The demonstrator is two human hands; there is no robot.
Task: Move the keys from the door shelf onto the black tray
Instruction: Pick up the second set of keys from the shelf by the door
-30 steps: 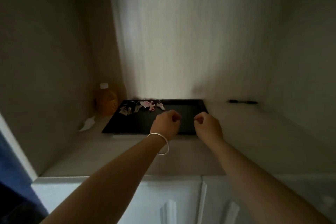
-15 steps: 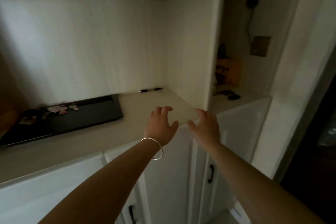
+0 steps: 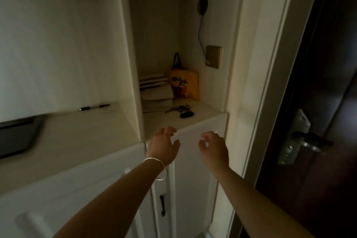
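Both hands, left [image 3: 164, 146] and right [image 3: 213, 148], hover empty with loosely curled fingers just before the pale door shelf [image 3: 202, 111], short of the metal keys with black fob [image 3: 180, 110].

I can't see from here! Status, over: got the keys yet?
Left hand open, right hand open, both empty, short of the shelf. Keys lie on it, untouched. Tray far left. Nothing in the way.

Single head cam, wide-angle, looks fwd/down, close on door shelf [image 3: 197, 116] nook.
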